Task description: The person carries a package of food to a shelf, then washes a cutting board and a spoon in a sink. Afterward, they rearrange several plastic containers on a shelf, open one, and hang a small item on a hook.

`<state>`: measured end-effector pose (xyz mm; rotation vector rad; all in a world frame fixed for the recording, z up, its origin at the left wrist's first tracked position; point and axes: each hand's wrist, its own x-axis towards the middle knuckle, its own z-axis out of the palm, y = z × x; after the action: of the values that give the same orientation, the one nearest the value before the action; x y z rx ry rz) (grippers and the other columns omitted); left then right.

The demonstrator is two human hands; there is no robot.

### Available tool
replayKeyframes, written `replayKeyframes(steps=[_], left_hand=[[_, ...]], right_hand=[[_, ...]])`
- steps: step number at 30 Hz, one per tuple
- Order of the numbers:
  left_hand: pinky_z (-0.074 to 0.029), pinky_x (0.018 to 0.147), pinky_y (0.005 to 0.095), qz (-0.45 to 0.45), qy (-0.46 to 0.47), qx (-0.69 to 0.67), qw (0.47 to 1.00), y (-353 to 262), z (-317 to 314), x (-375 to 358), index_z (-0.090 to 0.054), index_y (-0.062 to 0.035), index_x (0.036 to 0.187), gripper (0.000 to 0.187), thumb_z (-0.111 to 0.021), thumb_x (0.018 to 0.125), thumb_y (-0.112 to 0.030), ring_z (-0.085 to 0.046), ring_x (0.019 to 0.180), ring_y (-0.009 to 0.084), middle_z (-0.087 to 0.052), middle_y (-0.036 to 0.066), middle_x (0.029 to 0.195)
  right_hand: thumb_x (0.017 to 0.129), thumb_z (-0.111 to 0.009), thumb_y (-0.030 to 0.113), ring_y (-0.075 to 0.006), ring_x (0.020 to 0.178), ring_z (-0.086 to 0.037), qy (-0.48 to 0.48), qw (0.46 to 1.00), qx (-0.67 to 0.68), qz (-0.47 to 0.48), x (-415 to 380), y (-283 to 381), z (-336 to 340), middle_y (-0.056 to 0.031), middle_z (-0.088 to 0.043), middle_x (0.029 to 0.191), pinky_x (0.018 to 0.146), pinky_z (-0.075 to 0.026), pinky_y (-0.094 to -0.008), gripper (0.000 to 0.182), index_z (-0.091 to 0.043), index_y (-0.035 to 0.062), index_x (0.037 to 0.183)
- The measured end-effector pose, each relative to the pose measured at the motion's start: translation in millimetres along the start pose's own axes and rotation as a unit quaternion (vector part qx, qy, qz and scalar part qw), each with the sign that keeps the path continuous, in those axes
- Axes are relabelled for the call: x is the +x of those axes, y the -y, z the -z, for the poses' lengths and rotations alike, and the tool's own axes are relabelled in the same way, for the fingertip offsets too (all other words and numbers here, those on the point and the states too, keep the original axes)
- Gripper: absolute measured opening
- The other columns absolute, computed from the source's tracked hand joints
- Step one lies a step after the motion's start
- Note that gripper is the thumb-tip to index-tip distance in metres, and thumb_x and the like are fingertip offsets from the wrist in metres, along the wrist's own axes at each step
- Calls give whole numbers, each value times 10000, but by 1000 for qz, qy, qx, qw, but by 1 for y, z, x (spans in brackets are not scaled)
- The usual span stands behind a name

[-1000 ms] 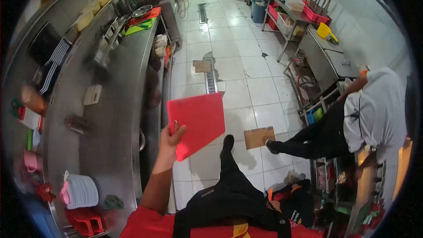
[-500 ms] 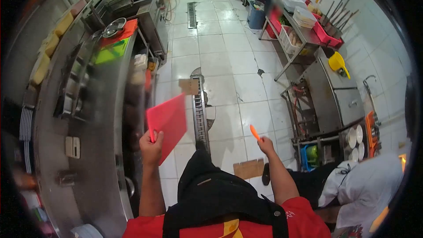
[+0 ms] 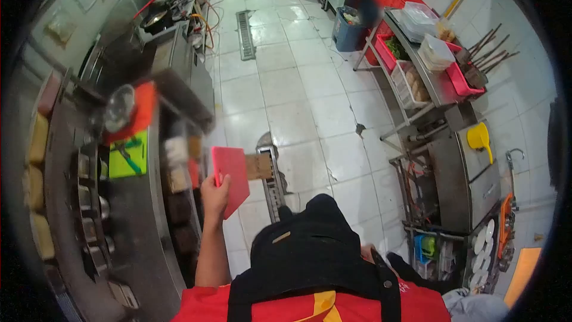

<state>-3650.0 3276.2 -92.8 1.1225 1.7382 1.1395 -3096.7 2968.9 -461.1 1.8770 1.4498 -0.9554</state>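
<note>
A pink-red cutting board (image 3: 237,182) is held upright in my left hand (image 3: 215,196), the thumb on its near face and the fingers behind it. It hangs over the floor beside the steel counter on the left. Only a small part of my right hand (image 3: 368,253) shows, low beside the black apron (image 3: 307,247). Its fingers, and anything in them, are hidden. On the left counter (image 3: 140,221) lies a bright green cutting board (image 3: 136,164) with a green-handled tool (image 3: 128,160) on it.
A metal bowl (image 3: 120,107) sits near an orange-red board (image 3: 143,110) on the left. On the right stand a steel rack (image 3: 411,78) with baskets and a cabinet bearing a yellow scoop (image 3: 478,137). A drain grate (image 3: 273,191) and cardboard piece (image 3: 258,167) are on the tiled floor.
The view has moved forward along the aisle. My right hand, which held an orange object out to the side, has dropped beside the apron. The left hand still grips the board.
</note>
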Motion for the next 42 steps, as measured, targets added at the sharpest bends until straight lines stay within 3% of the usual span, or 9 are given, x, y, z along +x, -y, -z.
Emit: replayKeyframes(steps=[9, 16, 18, 22, 26, 32, 34, 35, 42], left_hand=[[-459, 660, 285, -23, 6, 49, 999, -10, -116, 307, -621, -4, 908, 225, -661, 881, -224, -527, 698, 99, -601, 14, 749], [-496, 699, 350, 73, -31, 155, 985, -24, -152, 458, -665, -30, 926, 251, -674, 851, -269, -625, 728, 201, -662, 121, 774], [-499, 696, 363, 86, -54, 194, 976, -48, -149, 492, -672, -25, 918, 278, -667, 850, -294, -637, 722, 224, -666, 133, 765], [-508, 707, 415, 148, -94, 280, 944, -58, -149, 577, -712, -56, 898, 335, -660, 825, -379, -667, 762, 335, -681, 177, 776], [-510, 741, 452, 202, -93, 291, 931, -52, -163, 688, -721, -77, 923, 335, -662, 811, -387, -670, 820, 369, -689, 188, 812], [-506, 753, 477, 143, -46, 282, 948, -68, -200, 913, -710, -78, 908, 315, -650, 819, -373, -661, 825, 396, -685, 195, 818], [-498, 711, 476, 131, -15, 253, 958, -103, -219, 996, -691, -66, 855, 332, -646, 818, -393, -653, 790, 398, -674, 198, 795], [-498, 711, 476, 127, -9, 249, 960, -116, -228, 1035, -691, -66, 855, 332, -646, 818, -393, -653, 790, 398, -674, 198, 795], [-469, 624, 444, -13, 75, 236, 969, -181, -284, 1338, -627, -8, 766, 388, -641, 821, -392, -620, 663, 380, -621, 205, 691]], right_hand=[[787, -643, 280, -266, 764, -690, 5, 978, 189, -93, 157, 46, 185, -159, -703, 825, 703, -533, -405, 311, -712, -11, 872], [749, -694, 368, -307, 831, -694, 37, 932, 313, -182, 343, 132, 530, -196, -707, 855, 755, -536, -402, 418, -714, -24, 892], [772, -653, 432, -369, 1045, -638, -42, 983, 155, -84, 421, 175, 656, -263, -655, 1075, 861, -517, -423, 521, -689, -33, 1005], [785, -608, 429, -379, 896, -654, -259, 944, 156, 130, 486, 300, 913, -240, -677, 946, 786, -515, -454, 457, -696, -7, 889], [775, -636, 424, -381, 844, -653, -272, 929, 181, 174, 542, 401, 1074, -224, -682, 891, 769, -513, -459, 425, -701, 14, 862], [809, -549, 634, -381, 862, -669, -156, 984, 53, 72, 686, 430, 1080, -211, -692, 896, 752, -516, -472, 625, -715, 38, 900], [832, -620, 475, -258, 644, -654, 63, 967, 245, -5, 735, 404, 1035, -143, -697, 790, 624, -521, -432, 446, -705, 37, 836], [844, -649, 352, -193, 550, -595, 47, 945, 320, -50, 666, 430, 1073, -108, -667, 724, 549, -502, -401, 311, -691, 46, 802], [853, -641, 314, -209, 558, -593, 113, 920, 372, 42, 849, 452, 1062, -94, -648, 696, 560, -496, -408, 252, -688, 71, 807]])
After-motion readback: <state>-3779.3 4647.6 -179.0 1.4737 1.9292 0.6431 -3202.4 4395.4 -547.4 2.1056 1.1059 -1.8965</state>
